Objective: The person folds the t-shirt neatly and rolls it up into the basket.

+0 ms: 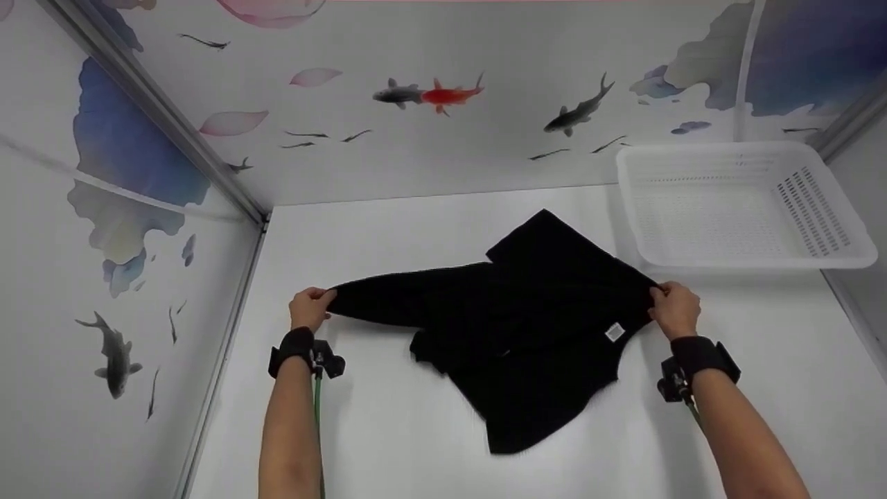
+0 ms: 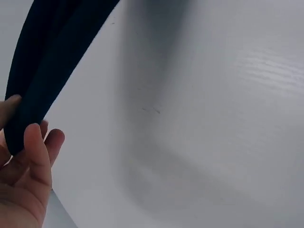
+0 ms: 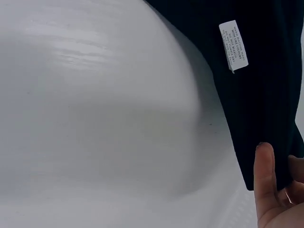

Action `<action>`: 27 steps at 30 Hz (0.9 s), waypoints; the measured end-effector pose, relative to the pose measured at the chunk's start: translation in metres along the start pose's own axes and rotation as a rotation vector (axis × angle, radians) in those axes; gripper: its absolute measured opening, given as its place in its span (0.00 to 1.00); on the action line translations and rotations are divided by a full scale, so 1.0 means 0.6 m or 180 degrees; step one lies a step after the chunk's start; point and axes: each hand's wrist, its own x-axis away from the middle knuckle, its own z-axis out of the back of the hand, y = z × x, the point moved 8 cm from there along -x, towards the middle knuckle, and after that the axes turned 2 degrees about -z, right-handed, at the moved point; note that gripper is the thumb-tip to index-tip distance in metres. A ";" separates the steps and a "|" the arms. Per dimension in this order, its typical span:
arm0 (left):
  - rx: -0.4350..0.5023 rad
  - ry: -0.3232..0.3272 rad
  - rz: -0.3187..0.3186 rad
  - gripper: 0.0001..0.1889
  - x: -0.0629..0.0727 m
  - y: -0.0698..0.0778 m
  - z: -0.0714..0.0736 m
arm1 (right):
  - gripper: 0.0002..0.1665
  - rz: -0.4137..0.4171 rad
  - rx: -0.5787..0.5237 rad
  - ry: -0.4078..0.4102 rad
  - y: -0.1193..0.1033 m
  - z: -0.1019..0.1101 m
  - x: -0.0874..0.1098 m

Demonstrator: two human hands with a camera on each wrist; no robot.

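Observation:
A black long-sleeved top [image 1: 527, 312] is stretched out sideways between both hands, its middle and lower part spread over the white table. My left hand [image 1: 310, 308] pinches the narrow end of a sleeve; in the left wrist view the sleeve end [image 2: 42, 80] runs up between thumb and fingers. At the garment's right side, my right hand [image 1: 675, 309] pinches a corner, held between thumb and fingers in the right wrist view too. A white care label [image 3: 233, 46] with printed lines lies on the fabric near this hand. Another sleeve-like flap [image 1: 544, 239] points toward the back.
To the right at the back sits a white plastic basket [image 1: 641, 253] with slotted walls. White panels [image 1: 443, 159] printed with fish and petals enclose the table [image 1: 388, 443] at the back and sides. Each wrist wears a black strap [image 1: 703, 360] with a small camera and green cable.

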 end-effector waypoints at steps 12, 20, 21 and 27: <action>0.1116 -0.0412 0.0233 0.13 0.005 -0.005 -0.015 | 0.19 0.0223 0.0348 -0.0138 -0.038 -0.018 -0.003; 0.0235 -0.0213 0.0202 0.14 -0.003 -0.014 0.035 | 0.16 0.0273 0.0551 -0.0268 -0.062 -0.029 -0.009; 0.0124 -0.0187 0.0162 0.14 -0.007 -0.012 0.042 | 0.16 0.0287 0.0521 -0.0287 -0.067 -0.030 -0.010; -0.0367 -0.0074 -0.0103 0.14 -0.025 0.057 0.076 | 0.16 0.0403 0.0175 -0.0035 -0.123 -0.015 -0.024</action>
